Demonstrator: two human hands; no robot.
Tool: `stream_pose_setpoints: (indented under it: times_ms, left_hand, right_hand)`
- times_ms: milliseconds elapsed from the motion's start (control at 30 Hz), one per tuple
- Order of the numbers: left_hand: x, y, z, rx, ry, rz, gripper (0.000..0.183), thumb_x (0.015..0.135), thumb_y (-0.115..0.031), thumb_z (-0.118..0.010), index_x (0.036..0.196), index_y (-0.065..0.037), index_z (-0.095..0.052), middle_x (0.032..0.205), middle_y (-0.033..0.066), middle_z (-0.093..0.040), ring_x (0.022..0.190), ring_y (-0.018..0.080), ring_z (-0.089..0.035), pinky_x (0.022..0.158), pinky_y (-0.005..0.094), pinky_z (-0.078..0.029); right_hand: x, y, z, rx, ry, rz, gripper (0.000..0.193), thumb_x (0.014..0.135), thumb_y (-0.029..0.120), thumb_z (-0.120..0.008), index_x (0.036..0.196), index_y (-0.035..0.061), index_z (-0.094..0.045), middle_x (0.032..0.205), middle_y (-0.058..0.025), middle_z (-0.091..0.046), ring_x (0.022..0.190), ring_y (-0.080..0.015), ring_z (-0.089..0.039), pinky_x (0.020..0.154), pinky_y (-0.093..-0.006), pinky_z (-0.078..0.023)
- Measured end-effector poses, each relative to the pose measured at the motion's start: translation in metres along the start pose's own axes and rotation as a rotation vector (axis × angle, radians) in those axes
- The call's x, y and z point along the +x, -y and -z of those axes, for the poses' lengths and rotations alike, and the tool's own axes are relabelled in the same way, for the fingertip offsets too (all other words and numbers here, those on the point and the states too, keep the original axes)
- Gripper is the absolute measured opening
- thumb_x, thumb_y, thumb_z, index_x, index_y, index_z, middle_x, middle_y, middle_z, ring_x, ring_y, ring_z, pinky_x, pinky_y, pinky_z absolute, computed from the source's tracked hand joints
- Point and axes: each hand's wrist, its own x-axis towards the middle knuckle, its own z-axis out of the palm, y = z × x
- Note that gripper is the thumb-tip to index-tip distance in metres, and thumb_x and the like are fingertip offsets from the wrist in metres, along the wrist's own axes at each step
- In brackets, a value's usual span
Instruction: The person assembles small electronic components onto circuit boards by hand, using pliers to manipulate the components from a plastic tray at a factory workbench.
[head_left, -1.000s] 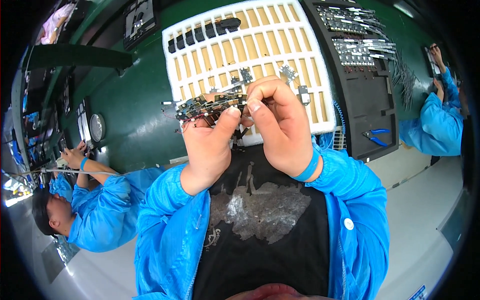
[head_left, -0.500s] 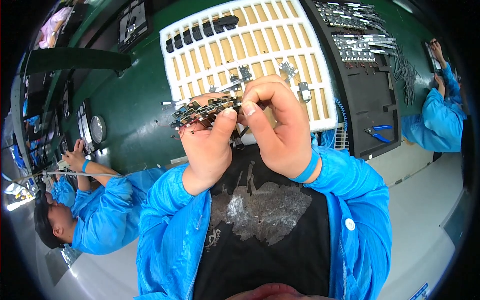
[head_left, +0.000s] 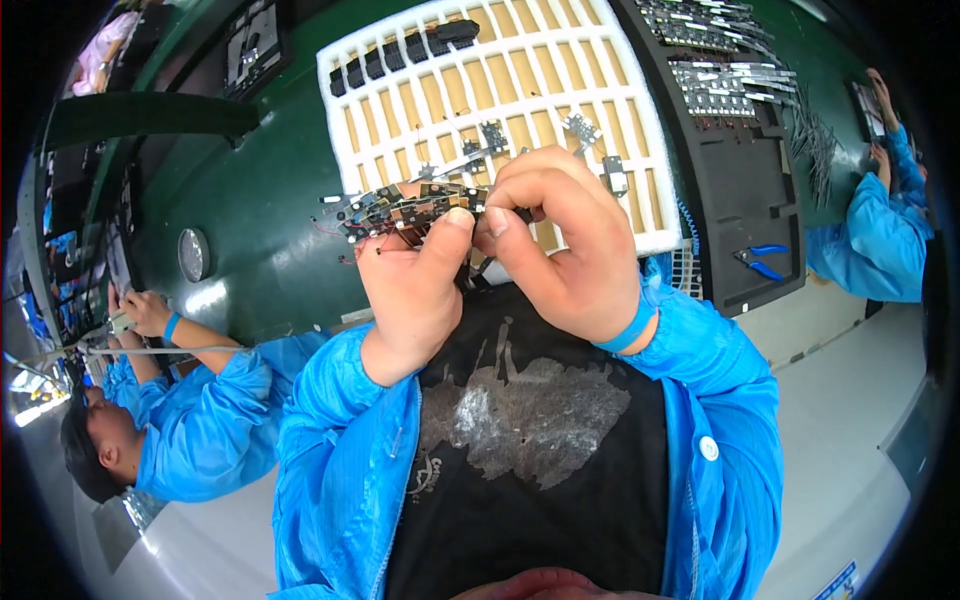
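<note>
A fanned stack of small dark circuit boards (head_left: 405, 208) with thin red and black wires is gripped in my left hand (head_left: 415, 285), its thumb pressing on top. My right hand (head_left: 560, 250) pinches thumb and forefinger together at the right end of the stack; whatever lies between those fingertips is too small to make out. Both hands are raised over the near edge of a white foam tray (head_left: 655, 215) with tan compartments. Several loose boards lie on the tray beyond my hands, among them a small board (head_left: 582, 127) and a grey-and-white one (head_left: 614, 175).
Black parts (head_left: 405, 52) fill several far-left compartments. To the right, a dark tray (head_left: 735, 170) bears rows of boards with silvery strips (head_left: 715, 88) and blue-handled cutters (head_left: 762, 262). A round dish (head_left: 194, 255) sits on the green table (head_left: 290, 190). Co-workers in blue (head_left: 215, 430) work on both sides.
The board stack has tilted and spread a little in my left hand. My right hand has shifted slightly right, still pinching at the stack's end. The left co-worker's hands have moved left.
</note>
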Motion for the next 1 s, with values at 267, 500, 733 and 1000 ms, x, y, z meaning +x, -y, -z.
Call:
stream_pose_setpoints:
  times_ms: [267,500,733,1000]
  left_hand:
    - [0.001,-0.002,0.002,0.034,0.017,0.019,0.024,0.086,-0.008,-0.067,0.106,0.002,-0.06,0.096,0.0073,-0.067,0.083,0.0149,-0.064,0.077,0.0306,-0.052]
    - [0.001,-0.003,0.001,0.051,0.026,0.013,0.024,0.085,-0.01,-0.069,0.104,0.001,-0.06,0.095,0.0077,-0.066,0.084,0.0149,-0.063,0.078,0.0303,-0.052]
    - [0.002,-0.004,0.002,0.039,0.041,0.038,0.025,0.086,-0.011,-0.069,0.105,0.001,-0.06,0.095,0.008,-0.067,0.084,0.0149,-0.063,0.079,0.0299,-0.052]
    - [0.008,-0.021,0.01,0.139,0.198,0.303,0.016,0.091,-0.002,-0.063,0.106,0.004,-0.065,0.092,0.0091,-0.069,0.077,0.0149,-0.066,0.063,0.0279,-0.055]
  right_hand:
    - [0.003,0.003,0.006,0.046,0.045,-0.047,0.01,0.078,0.0,-0.068,0.085,0.0016,-0.061,0.083,-0.0111,-0.061,0.075,-0.0277,-0.062,0.066,-0.035,-0.05]
    - [0.0,0.001,0.006,0.162,0.037,-0.134,0.009,0.078,0.001,-0.069,0.084,0.001,-0.062,0.08,-0.0097,-0.06,0.071,-0.0221,-0.061,0.063,-0.0314,-0.049]
    - [-0.003,-0.001,0.005,0.167,0.054,-0.14,0.009,0.083,0.001,-0.068,0.086,0.003,-0.061,0.085,-0.0044,-0.061,0.073,-0.0131,-0.053,0.064,-0.0262,-0.041]
    - [0.007,0.0,0.022,0.136,0.244,-0.136,0.011,0.086,0.008,-0.067,0.091,0.0014,-0.059,0.082,-0.0126,-0.06,0.077,-0.0282,-0.063,0.067,-0.0357,-0.049]
